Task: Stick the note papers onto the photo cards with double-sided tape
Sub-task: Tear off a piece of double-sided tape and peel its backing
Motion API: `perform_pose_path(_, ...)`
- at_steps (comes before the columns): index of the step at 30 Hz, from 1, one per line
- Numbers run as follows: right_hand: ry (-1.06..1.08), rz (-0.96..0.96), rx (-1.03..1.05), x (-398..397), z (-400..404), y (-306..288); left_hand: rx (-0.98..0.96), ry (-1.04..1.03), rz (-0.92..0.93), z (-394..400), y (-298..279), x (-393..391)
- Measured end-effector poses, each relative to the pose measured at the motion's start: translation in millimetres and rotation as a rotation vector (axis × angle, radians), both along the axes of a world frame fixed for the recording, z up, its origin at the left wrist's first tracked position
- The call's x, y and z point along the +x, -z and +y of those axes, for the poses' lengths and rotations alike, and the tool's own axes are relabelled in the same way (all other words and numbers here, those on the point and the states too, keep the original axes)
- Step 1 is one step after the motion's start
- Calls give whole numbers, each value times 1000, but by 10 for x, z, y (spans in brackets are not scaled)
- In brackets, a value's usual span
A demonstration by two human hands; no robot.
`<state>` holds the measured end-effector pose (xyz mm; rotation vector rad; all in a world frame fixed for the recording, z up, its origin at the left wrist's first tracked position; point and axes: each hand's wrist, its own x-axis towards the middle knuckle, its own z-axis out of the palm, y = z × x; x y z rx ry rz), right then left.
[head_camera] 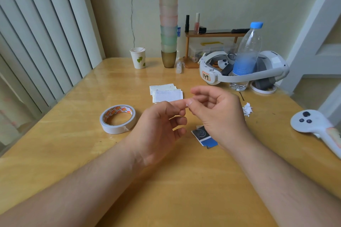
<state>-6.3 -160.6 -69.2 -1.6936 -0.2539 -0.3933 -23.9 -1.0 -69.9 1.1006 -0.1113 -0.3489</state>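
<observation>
Yellow wooden table (55, 153) fills the head view. At centre frame the left hand (158, 131) and right hand (217, 112) meet fingertip to fingertip, curled as if pinching something too small to tell. Note papers (167, 93) lie just above them, photo cards (203, 135) just below the right hand, partly hidden, and the tape roll (118, 119) sits left of centre.

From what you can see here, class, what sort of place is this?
Probably a room at home, at a wooden table: nail polish on a small shelf, stacked plastic cups, and a VR headset.
</observation>
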Motion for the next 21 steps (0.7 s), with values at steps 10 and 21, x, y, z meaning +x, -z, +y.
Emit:
perform_pose_path(10,-45,25,-12,-7,-19,-11,27,2,-10,10,7,-1)
perform_pose_path(21,-147,194,226,32,-33,-27,27,-30,36,30,27,29)
